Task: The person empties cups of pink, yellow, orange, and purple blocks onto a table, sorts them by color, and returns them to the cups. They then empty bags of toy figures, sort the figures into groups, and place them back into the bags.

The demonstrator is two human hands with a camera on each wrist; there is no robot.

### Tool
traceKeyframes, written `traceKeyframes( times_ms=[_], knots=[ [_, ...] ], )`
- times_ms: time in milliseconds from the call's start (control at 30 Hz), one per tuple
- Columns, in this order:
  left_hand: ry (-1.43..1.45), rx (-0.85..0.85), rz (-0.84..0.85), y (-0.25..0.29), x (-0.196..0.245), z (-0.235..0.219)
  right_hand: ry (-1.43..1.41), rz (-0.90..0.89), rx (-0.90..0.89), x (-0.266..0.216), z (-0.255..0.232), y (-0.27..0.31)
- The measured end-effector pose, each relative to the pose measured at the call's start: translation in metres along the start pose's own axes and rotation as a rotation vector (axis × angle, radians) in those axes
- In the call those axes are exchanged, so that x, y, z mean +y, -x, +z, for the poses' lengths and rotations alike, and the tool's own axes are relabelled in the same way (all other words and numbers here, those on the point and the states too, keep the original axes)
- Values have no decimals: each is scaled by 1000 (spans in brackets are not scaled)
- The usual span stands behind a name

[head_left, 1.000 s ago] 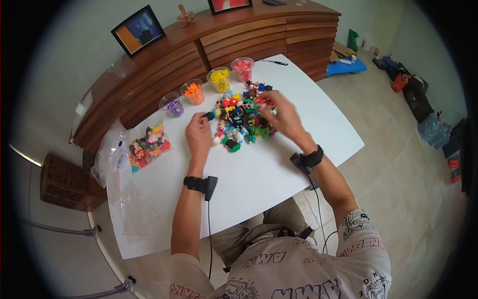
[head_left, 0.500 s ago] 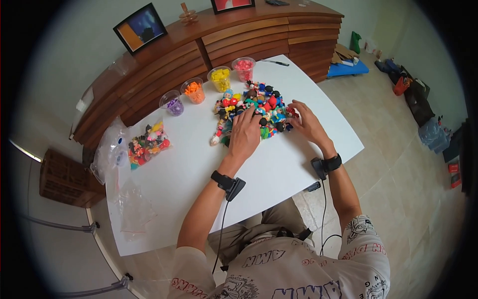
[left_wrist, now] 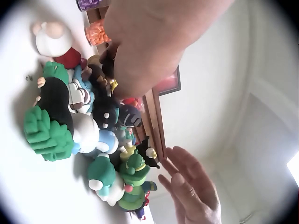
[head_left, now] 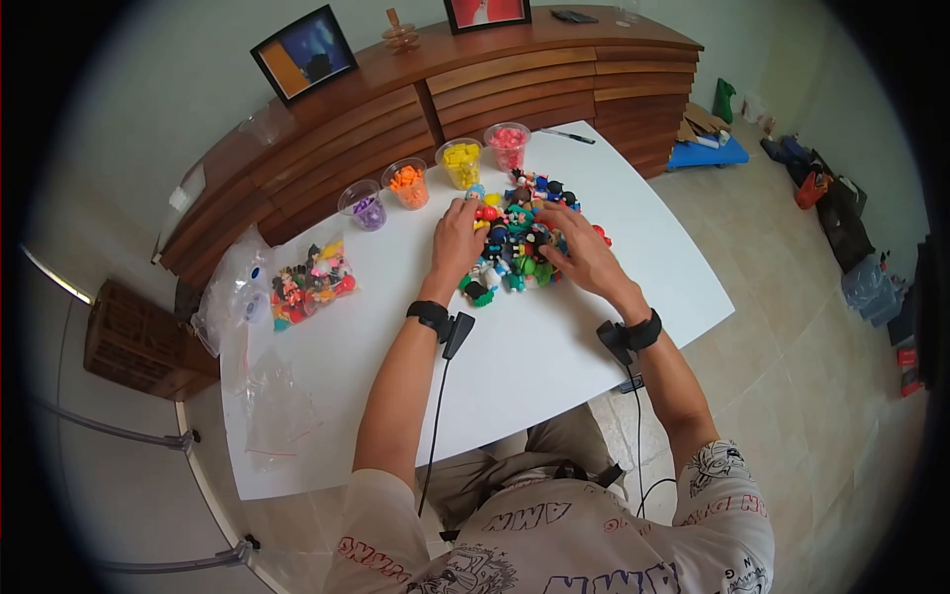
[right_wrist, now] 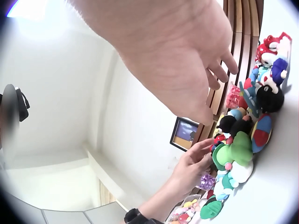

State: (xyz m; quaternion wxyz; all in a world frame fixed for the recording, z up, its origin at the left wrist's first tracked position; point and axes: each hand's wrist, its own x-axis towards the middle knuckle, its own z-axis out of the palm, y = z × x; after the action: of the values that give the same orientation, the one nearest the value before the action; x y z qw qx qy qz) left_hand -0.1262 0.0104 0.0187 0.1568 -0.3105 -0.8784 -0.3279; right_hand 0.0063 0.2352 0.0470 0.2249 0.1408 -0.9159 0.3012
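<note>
Small colourful toy figurines lie heaped together on the white table. At the heap's left side is my left hand, its fingertips among the figurines; the right wrist view shows this left hand with gently bent fingers beside a green figure. My right hand hovers over the heap's right part, fingers spread and relaxed with nothing between them, as the left wrist view of the right hand also shows. Nearest the left wrist camera lies a figure with green hair.
Behind the heap stand clear cups of purple pieces, orange pieces, yellow pieces and pink pieces. A bag of figurines and an empty plastic bag lie at left. A pen rests near the far edge.
My left hand first moved right onto the heap, then back to its left side. The right hand went out to the heap's right edge and has come back over it. The head view shifted slightly.
</note>
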Motion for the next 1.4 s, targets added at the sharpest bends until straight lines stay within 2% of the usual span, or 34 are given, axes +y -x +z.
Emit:
traceKeyframes(
  times_ms=[100,133,167,233,300,333,400,433,500,533,600,633,667,700,733,833,900,933,1000,1033,1067,1133,1167,1267,1300,1333,1400],
  knots=[
    [-42,19,-22,-5,9,1,27,-55,-157,8,12,-15],
    [-13,83,-7,-4,12,2,29,-53,-156,10,13,-16],
    [15,150,9,-5,15,2,45,-37,-129,12,14,-18],
    [22,166,38,-4,21,2,60,-23,-98,12,12,-28],
    [36,183,87,0,27,3,-46,108,-72,10,5,-37],
    [36,182,81,0,27,4,-48,108,-77,9,3,-41],
    [36,183,110,-3,29,4,-129,23,172,10,0,-50],
    [37,184,111,-7,29,6,-58,38,238,19,5,-55],
    [24,107,8,-17,28,10,-23,17,238,32,11,-62],
    [25,109,9,-22,24,17,10,-3,237,37,16,-63],
    [-140,173,140,-29,14,35,47,-64,184,55,34,-54],
    [-141,176,144,-33,14,35,83,-123,130,57,37,-53],
    [-100,47,92,-33,13,37,83,-123,131,61,38,-52],
    [-58,-80,39,-33,12,37,0,-43,111,66,40,-51],
    [-60,-81,38,-33,11,38,-85,40,93,65,40,-50],
    [-98,-30,109,-28,10,34,-103,56,108,66,36,-49],
    [-136,71,46,-23,15,24,-80,53,153,62,33,-48],
    [-135,69,44,-21,13,25,-58,50,196,61,32,-47],
    [-111,-43,-59,-15,7,25,-66,67,196,59,30,-47],
    [-257,-158,-67,-11,7,28,-73,82,201,59,29,-47],
    [-260,-153,-74,-9,8,31,-76,76,197,63,30,-44],
    [-125,-54,-23,-4,8,32,-63,17,261,73,36,-42],
    [-148,-33,13,-2,5,30,-83,38,234,69,32,-42],
    [-14,20,-26,15,6,-4,-68,31,246,74,31,-42],
    [-69,46,-23,22,1,-21,-72,13,251,75,29,-43],
    [-86,57,-38,31,-15,-35,-69,0,253,75,27,-43],
    [-226,246,-132,49,-54,-64,-87,13,249,68,23,-44]
  ],
)
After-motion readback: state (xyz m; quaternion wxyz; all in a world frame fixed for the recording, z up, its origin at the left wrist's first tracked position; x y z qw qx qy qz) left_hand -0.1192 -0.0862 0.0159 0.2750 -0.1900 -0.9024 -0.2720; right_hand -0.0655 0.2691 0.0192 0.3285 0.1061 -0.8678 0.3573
